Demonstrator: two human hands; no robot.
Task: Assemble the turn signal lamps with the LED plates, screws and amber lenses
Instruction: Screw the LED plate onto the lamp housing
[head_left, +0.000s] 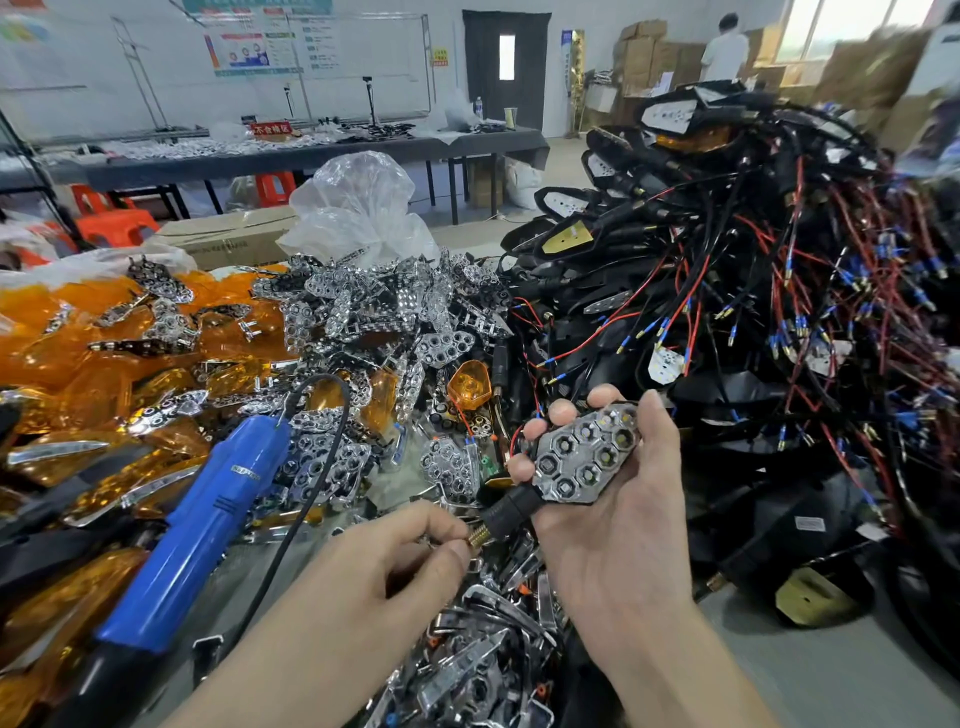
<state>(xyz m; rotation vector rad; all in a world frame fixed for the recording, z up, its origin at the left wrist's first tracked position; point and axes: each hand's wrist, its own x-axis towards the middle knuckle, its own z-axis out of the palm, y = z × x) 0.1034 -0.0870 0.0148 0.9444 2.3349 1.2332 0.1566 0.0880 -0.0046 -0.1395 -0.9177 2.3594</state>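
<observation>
My right hand (618, 519) grips a black turn signal lamp (584, 457) with a chrome honeycomb LED plate seated in it, thumb along its right edge and fingertips at its left. The lamp's black stem (511, 509) points left and ends in a brass threaded tip (479, 535). My left hand (384, 561) pinches that tip between thumb and forefinger. A single amber lens (469, 387) lies on the pile just beyond the lamp. Chrome LED plates (395, 317) are heaped in the middle of the bench. Screws are too small to pick out.
A blue electric screwdriver (202, 525) with a black cord lies at the left. Amber lenses (78, 332) fill the left side. A tall heap of wired black lamp housings (753, 270) stands at the right. A clear plastic bag (358, 208) and a cardboard box (228, 236) sit behind.
</observation>
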